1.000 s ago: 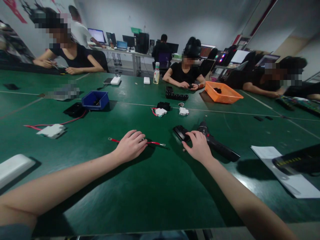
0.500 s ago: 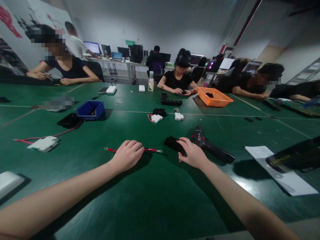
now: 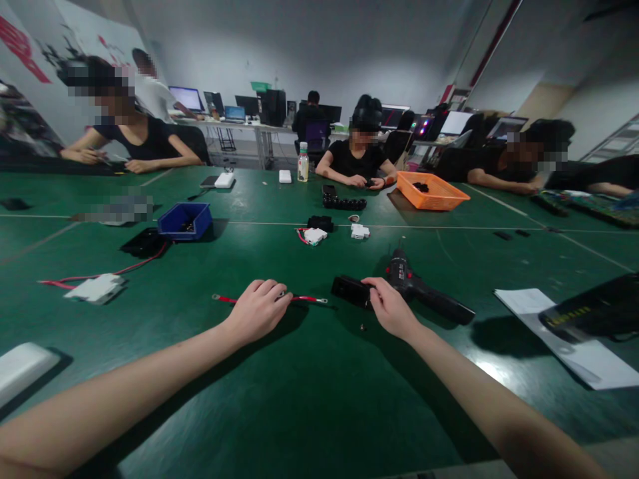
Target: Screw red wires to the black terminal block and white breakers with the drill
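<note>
My left hand (image 3: 259, 309) is closed palm-down over a short red cable (image 3: 309, 299). The cable's metal ring ends stick out on both sides, while its middle is hidden under my fingers. Thumb and fingers of my right hand (image 3: 393, 311) grip the right end of a black plastic part (image 3: 348, 289), its smooth side facing up. Just below that part, a small metal piece (image 3: 363, 326), perhaps a screw, lies on the table. A black cordless drill (image 3: 424, 293) rests on its side beyond my right hand, bit pointing away from me.
White modules with red wires (image 3: 96, 289) lie at left near a blue bin (image 3: 184, 221). More white modules (image 3: 315, 236) sit ahead. An orange basket (image 3: 433, 191) stands near a co-worker (image 3: 357, 153). Paper (image 3: 594, 362) and a dark cylindrical object (image 3: 594, 309) are at right.
The black part has turned in my right hand, from a bumpy side up to a smooth side up. The small metal piece now shows apart from my fingers. My left hand stays on the cable.
</note>
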Demonstrator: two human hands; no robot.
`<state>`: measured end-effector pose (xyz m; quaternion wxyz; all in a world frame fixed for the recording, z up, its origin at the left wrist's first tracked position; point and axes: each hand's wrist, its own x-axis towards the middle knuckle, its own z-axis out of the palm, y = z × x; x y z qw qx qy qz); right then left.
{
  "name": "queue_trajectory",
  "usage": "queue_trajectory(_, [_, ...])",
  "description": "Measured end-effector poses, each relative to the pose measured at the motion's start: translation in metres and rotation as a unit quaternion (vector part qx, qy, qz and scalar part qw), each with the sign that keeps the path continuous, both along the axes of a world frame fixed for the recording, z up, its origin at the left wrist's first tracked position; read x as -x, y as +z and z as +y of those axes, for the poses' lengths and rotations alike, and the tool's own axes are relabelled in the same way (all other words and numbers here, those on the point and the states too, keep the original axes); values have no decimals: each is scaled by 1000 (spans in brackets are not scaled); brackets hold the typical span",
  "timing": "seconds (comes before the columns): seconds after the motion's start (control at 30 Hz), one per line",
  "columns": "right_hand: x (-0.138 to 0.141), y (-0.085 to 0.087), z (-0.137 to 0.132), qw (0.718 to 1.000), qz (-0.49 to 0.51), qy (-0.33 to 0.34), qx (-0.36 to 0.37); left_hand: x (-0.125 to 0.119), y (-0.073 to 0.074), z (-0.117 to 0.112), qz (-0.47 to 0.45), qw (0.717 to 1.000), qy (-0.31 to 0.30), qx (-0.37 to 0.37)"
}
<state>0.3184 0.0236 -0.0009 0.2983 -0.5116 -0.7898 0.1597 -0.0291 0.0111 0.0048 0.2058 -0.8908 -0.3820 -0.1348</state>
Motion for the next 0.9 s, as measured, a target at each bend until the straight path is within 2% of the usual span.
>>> queue_trajectory(0.1, [0, 2, -1, 1000, -6, -13, 3, 0, 0, 0, -2, 1000, -4, 0])
queue_trajectory(0.2, [-1, 3, -3, 999, 4, -24, 39, 0, 0, 0, -4, 1000, -5, -2])
queue_trajectory(0.37, [-2, 5, -3, 996, 13, 17, 91, 0, -1, 1, -18, 1000, -6, -6])
queue_trajectory(0.7, [-5, 4, 0, 996, 0, 68, 60, 0, -2, 1, -18, 1000, -5, 1])
queue_trajectory(0.9, [-4, 17, -10, 986, -99, 128, 50, 0, -1, 1, -8, 1000, -3, -3])
